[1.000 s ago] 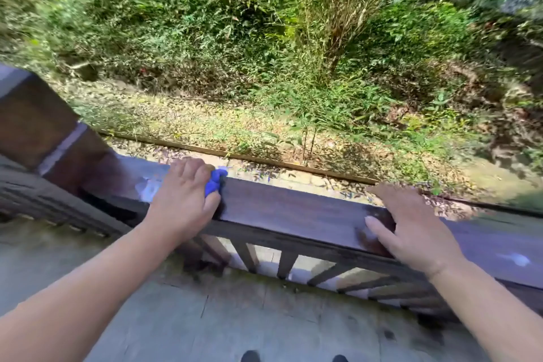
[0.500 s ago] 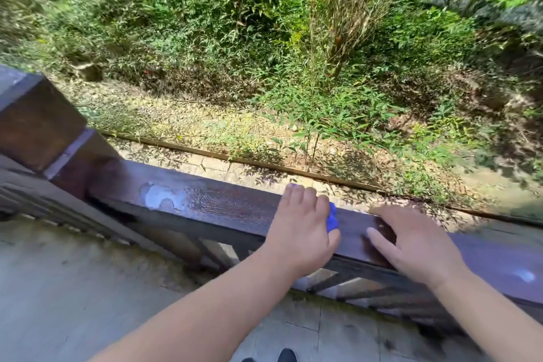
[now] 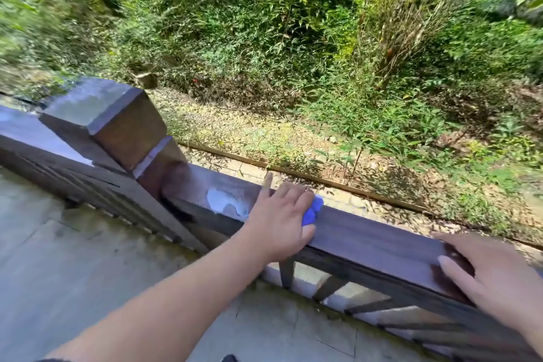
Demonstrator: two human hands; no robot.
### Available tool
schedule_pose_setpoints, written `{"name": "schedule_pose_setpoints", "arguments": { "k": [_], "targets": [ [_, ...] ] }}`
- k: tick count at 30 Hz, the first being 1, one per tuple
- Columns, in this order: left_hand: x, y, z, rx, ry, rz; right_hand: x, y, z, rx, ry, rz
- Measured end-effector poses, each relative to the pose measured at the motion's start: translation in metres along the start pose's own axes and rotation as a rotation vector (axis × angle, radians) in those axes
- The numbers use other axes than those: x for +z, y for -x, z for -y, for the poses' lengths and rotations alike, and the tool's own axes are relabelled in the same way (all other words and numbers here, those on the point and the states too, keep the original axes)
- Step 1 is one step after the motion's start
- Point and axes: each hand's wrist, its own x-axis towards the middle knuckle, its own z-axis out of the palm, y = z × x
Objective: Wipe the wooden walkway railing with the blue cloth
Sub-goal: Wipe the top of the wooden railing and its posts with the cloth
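Observation:
A dark brown wooden railing (image 3: 376, 233) runs from the left post down to the lower right. My left hand (image 3: 279, 220) lies flat on its top rail, shut on a bunched blue cloth (image 3: 313, 210) that sticks out past my fingers on the right. A pale shiny patch (image 3: 223, 203) shows on the rail just left of that hand. My right hand (image 3: 493, 279) rests with fingers spread on the rail at the lower right and holds nothing.
A square wooden post (image 3: 117, 129) stands left of my left hand, with more railing beyond it. Slats hang below the rail. Grey paving (image 3: 73, 258) is underfoot. Past the railing lie a gravel strip, a low edging board and dense green bushes.
My left hand slid the cloth right along the rail toward my right hand, then back left toward the post. The view swung left. My right hand stayed on the rail.

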Motion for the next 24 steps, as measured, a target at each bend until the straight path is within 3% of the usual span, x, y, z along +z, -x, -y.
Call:
{"name": "schedule_pose_setpoints", "arguments": {
  "k": [6, 12, 16, 24],
  "targets": [
    [-0.022, 0.027, 0.106, -0.070, -0.063, 0.035, -0.001, -0.022, 0.084, -0.045, -0.027, -0.094],
    [-0.040, 0.048, 0.191, -0.106, -0.073, 0.014, 0.019, -0.053, 0.197, -0.033, -0.049, -0.062],
    [-0.038, 0.049, 0.195, -0.132, 0.003, -0.075, 0.028, -0.056, 0.208, 0.086, 0.001, -0.064],
    [-0.021, 0.046, 0.182, -0.272, 0.102, -0.118, 0.025, -0.057, 0.216, 0.116, 0.051, -0.061]
  ]
}}
